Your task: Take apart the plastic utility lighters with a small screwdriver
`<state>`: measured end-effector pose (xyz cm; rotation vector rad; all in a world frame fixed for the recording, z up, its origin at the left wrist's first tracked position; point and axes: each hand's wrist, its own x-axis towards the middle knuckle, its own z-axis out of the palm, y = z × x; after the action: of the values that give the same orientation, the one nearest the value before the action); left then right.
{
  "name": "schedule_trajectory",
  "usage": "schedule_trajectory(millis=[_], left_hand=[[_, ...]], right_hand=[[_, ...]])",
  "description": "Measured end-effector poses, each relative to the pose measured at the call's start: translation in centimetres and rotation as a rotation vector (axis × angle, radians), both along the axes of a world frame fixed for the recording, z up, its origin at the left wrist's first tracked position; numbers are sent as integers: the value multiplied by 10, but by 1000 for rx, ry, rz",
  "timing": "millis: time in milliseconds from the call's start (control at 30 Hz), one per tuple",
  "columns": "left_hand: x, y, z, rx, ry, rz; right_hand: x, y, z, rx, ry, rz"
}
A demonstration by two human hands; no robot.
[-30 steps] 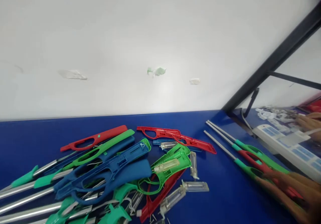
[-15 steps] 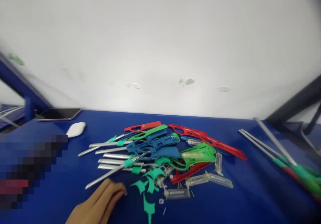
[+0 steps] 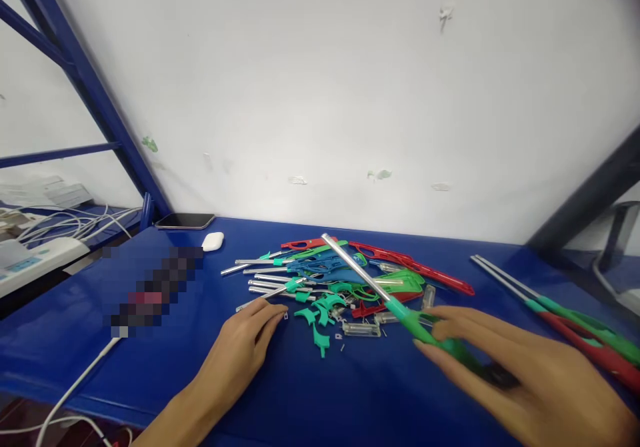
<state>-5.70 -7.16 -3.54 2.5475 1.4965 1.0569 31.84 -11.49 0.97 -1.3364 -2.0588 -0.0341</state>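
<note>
My right hand (image 3: 525, 360) is wrapped round the handle of a green long-nosed lighter (image 3: 415, 323). Its silver barrel points up and left, over the pile. Near the pile's front left, my left hand (image 3: 247, 340) is closed in a pinch, with a small white plastic piece (image 3: 286, 315) at the fingertips. The pile beside it has silver lighter barrels (image 3: 270, 291) with teal collars, blue handle shells (image 3: 325, 267), a red handle shell (image 3: 425, 270) and a green handle shell (image 3: 410, 279). Teal triggers (image 3: 320, 340) and clear fuel tanks (image 3: 361, 329) lie in front.
Two assembled lighters, one red (image 3: 575, 337) and one green (image 3: 590, 327), lie at the right. A phone (image 3: 185, 221) and a white case (image 3: 213, 241) are at the back left. A white cable (image 3: 75, 387) crosses the left front edge. Blue frame bars and a white wall stand behind.
The view has swung left and taken in more of the table. The green lighter has come from the right edge to above the pile, and my right hand now shows. My left hand stays beside the pile.
</note>
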Motion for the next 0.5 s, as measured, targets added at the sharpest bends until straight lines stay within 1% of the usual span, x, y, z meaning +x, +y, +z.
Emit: schedule_trajectory(millis=[33, 67, 100, 133, 233, 267, 300, 333, 367, 433, 500], left_hand=[[0, -2, 1, 39, -9, -12], [1, -6, 2, 85, -21, -21], [2, -11, 4, 139, -34, -27], [5, -18, 8, 197, -49, -30], [22, -41, 25, 331, -43, -59], [30, -48, 31, 336, 13, -80], [37, -54, 38, 319, 155, -84], [44, -58, 42, 344, 244, -75], [50, -60, 45, 363, 307, -94], [56, -60, 43, 366, 369, -160], [55, -56, 34, 316, 388, -169]], right_hand=[[-18, 2, 16, -4, -39, 58], [-33, 3, 27, -12, -56, 73], [-44, 3, 33, -9, -66, 92], [-52, 2, 36, -24, -82, 118], [-69, -2, 33, -75, -108, 183], [-73, -4, 30, -84, -116, 196], [-78, -6, 28, -91, -123, 211], [-83, -8, 26, -100, -130, 232], [-88, -10, 25, -109, -133, 258], [-95, -13, 24, -130, -109, 318], [-97, -14, 26, -164, -14, 352]])
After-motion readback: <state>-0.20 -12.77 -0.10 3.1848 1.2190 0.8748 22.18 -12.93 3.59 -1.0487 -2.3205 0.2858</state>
